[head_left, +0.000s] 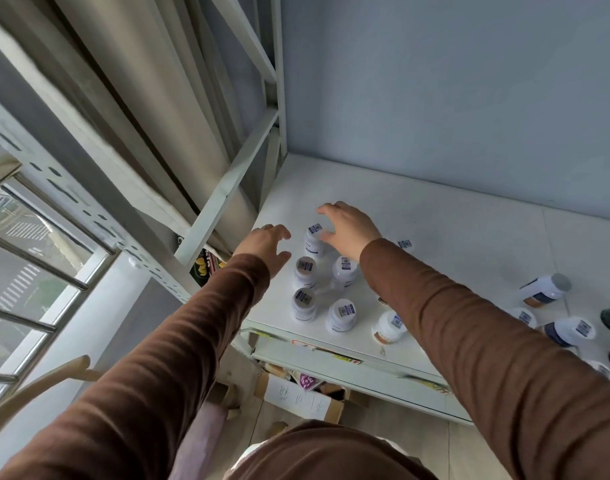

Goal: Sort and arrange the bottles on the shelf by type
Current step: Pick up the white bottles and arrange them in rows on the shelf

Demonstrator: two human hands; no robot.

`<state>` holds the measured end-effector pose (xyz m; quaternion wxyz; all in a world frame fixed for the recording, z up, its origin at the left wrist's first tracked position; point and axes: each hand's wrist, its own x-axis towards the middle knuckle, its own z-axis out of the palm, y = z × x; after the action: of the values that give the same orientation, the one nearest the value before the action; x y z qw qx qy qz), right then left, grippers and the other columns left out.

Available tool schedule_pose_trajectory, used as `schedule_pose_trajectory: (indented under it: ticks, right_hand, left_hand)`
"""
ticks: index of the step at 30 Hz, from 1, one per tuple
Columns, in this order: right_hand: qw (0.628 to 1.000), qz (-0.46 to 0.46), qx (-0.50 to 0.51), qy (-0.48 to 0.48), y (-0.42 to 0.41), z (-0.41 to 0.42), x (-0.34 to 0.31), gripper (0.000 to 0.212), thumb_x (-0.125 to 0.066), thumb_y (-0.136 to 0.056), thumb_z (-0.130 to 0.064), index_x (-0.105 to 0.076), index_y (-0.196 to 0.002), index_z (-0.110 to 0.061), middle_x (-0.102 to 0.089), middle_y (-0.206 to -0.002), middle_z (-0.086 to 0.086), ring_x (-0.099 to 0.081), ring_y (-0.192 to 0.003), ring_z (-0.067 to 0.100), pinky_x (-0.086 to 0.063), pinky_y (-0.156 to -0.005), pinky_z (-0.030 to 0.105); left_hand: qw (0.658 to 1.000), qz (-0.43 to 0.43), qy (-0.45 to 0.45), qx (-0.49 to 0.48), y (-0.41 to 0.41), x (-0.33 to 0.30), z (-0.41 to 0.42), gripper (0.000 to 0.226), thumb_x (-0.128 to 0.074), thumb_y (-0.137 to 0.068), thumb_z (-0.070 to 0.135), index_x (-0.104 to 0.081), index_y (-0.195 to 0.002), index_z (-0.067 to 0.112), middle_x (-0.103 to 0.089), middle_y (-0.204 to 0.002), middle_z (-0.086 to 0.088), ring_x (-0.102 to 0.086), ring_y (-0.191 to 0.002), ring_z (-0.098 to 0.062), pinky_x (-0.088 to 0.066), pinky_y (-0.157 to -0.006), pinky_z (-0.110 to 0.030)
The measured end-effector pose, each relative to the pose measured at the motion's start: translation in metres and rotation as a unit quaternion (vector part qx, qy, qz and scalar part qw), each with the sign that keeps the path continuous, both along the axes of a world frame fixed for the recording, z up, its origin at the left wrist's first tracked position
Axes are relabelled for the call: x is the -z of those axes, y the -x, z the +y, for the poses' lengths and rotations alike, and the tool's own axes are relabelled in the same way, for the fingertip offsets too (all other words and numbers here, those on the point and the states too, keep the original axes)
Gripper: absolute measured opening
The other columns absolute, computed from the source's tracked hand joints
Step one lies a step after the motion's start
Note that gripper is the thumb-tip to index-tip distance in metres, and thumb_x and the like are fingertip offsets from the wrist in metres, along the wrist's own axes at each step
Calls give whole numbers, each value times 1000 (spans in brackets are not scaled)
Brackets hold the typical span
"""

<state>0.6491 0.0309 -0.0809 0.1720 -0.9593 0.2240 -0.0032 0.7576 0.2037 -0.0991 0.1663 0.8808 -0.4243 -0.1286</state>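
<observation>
Standing upright: bottles (314,241), caps up.

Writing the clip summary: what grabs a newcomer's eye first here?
Two brown-sleeved arms reach over a white shelf: the right hand touches the rearmost bottle of a tidy cluster of five white bottles near the shelf's left end, while the left hand hovers open beside it. To the right, a bottle lies on its side among scattered ones.

Pale blue-grey painted wall (452,81) behind; beige pleated curtain (151,109) at left beside barred daylight window (30,271); open cardboard box (307,396) on floor.
</observation>
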Motion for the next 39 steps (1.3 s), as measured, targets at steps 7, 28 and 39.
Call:
schedule_pose_trajectory:
  ticks: [7, 28, 39]
  right_hand:
    - [996, 86, -2, -36, -23, 4, 28, 59, -67, -86, -28, -44, -139, -16, -56, -133, 13, -57, -116, 33, -46, -94, 36]
    - [912, -223, 50, -340, 32, 3, -140, 48, -63, -88, -57, -66, -91, -10, -60, -59, -3, -55, -52, 14, -44, -47, 25]
    - [925, -240, 30, -293, 45, 11, -145, 32, -58, -92, -51, -69, -84, -22, -59, -64, -10, -57, -58, 12, -49, -50, 30]
  left_hand:
    - [999, 20, -47, -12, -13, 18, -20, 39, -64, -89, 31, -56, -126, 20, -62, -124, -4, -57, -112, -25, -45, -95, -34]
    - [591, 693, 397, -115, 73, -92, -5, 50, -59, -89, 44, -56, -118, 3, -69, -97, -15, -72, -82, -18, -58, -75, -25]
    - [621, 640, 441, -93, 91, -91, -3, 26, -70, -83, 23, -60, -103, 10, -71, -100, -14, -71, -92, -23, -57, -83, -29]
